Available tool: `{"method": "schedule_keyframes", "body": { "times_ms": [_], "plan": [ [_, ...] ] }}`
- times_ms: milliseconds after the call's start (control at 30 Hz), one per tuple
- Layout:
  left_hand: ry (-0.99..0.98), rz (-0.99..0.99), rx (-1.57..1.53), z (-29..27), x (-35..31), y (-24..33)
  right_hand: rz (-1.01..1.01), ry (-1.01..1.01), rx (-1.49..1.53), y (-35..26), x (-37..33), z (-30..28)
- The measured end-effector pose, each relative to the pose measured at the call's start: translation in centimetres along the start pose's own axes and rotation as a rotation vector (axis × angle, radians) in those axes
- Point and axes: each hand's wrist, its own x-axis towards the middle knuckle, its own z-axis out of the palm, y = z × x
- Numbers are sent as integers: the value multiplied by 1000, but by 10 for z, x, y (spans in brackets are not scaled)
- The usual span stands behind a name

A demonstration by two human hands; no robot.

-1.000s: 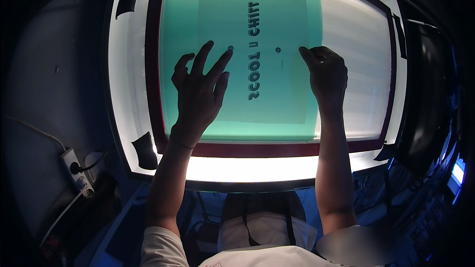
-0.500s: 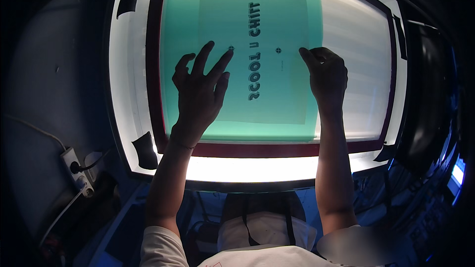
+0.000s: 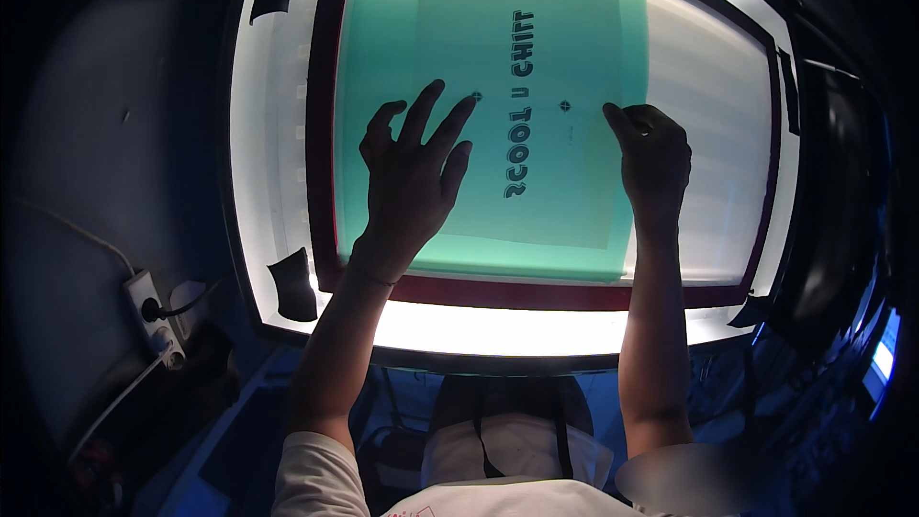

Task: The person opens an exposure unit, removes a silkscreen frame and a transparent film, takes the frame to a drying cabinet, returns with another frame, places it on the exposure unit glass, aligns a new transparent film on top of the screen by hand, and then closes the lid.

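Observation:
A screen-printing frame (image 3: 536,297) with dark red sides rests on a lit light table (image 3: 479,330). Its mesh carries a green coating (image 3: 383,249), and a clear film sheet (image 3: 565,220) with black mirrored lettering (image 3: 520,105) and two small cross marks lies over that. My left hand (image 3: 412,172) is spread over the film's left part, its index fingertip at one cross mark. Along the film's right edge, my right hand (image 3: 656,158) has its fingers curled in, thumb and forefinger at the edge. Whatever it pinches, if anything, is hidden.
Black tape-like strips (image 3: 293,285) sit near the light table's corners. On the left, a white power strip (image 3: 155,321) holds a black plug and cables. A lit screen (image 3: 881,359) shows at the far right, beside dark clutter.
The whole view has shifted, so table, frame and hands appear a little farther right. Both hands keep nearly the same place and pose against the film.

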Motion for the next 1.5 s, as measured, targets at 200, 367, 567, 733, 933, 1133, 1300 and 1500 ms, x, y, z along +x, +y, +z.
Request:
{"method": "schedule_keyframes", "body": {
  "times_ms": [200,367,567,733,933,1133,1300,1500],
  "plan": [
    [10,-9,-16,1,-1,-2,1,0,-16,1,1,1],
    [5,-15,-18,2,0,-3,30,-11,-22,-1,0,0],
    [4,-23,-19,2,1,-3,20,-13,-11,1,1,0],
    [6,-9,-7,1,1,-2,26,-17,-16,-1,0,0],
    [18,25,58,0,1,0,20,-7,-16,0,0,0],
    [-36,12,117,-9,6,8,19,2,-11,-4,-3,-1],
    [-37,15,148,-8,7,9,-76,75,-228,-6,-3,10],
    [-20,31,204,-9,8,13,-93,96,-283,-9,-5,12]
  ]
}}
